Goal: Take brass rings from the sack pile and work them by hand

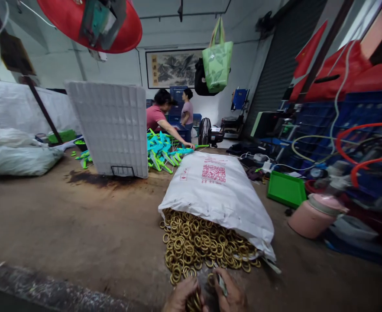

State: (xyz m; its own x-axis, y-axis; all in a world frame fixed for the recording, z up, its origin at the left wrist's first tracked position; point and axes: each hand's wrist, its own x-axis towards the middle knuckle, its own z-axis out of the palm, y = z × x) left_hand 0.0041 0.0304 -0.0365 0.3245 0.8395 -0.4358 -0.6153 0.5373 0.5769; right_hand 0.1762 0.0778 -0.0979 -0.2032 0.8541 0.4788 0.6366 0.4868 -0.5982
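Observation:
A white woven sack lies on the brown worktable, its open mouth toward me, spilling a heap of brass-coloured rings. At the bottom edge of the view my left hand is curled around a bunch of rings. My right hand is closed beside it, pinching a small thin greenish piece that I cannot make out. Both hands sit just in front of the ring heap, and their lower parts are cut off by the frame.
A white gridded tray stands upright at mid-table with blue and green plastic parts behind it. Two other people work at the far end. A green tray, a pink jug and hoses crowd the right; filled bags lie left.

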